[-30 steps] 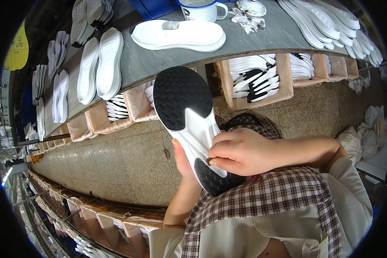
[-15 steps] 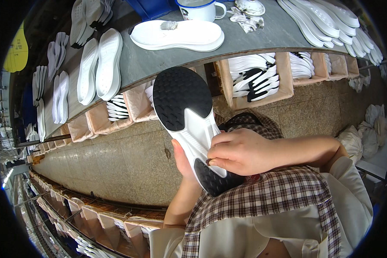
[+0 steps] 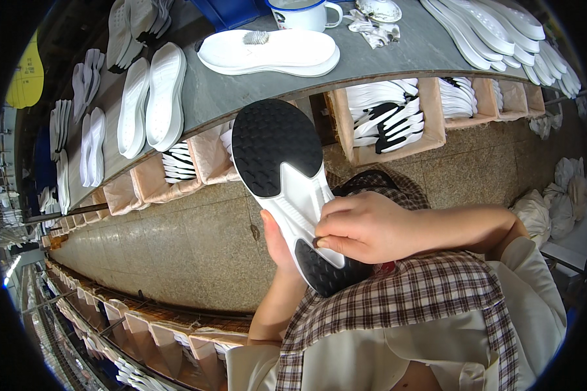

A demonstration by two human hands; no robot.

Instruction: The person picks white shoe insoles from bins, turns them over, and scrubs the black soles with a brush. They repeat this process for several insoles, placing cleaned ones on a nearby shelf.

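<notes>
White foam shoe sole with black rubber tread (image 3: 287, 189) held up, long axis running away from the person.
Left hand (image 3: 274, 241) grips it from beneath; right hand (image 3: 365, 228) pinches its near black heel patch.

white shoe sole (image 3: 293, 195) w/ black tread pads; grey table (image 3: 385, 55); brown-white plaid cloth (image 3: 404, 306).
</notes>
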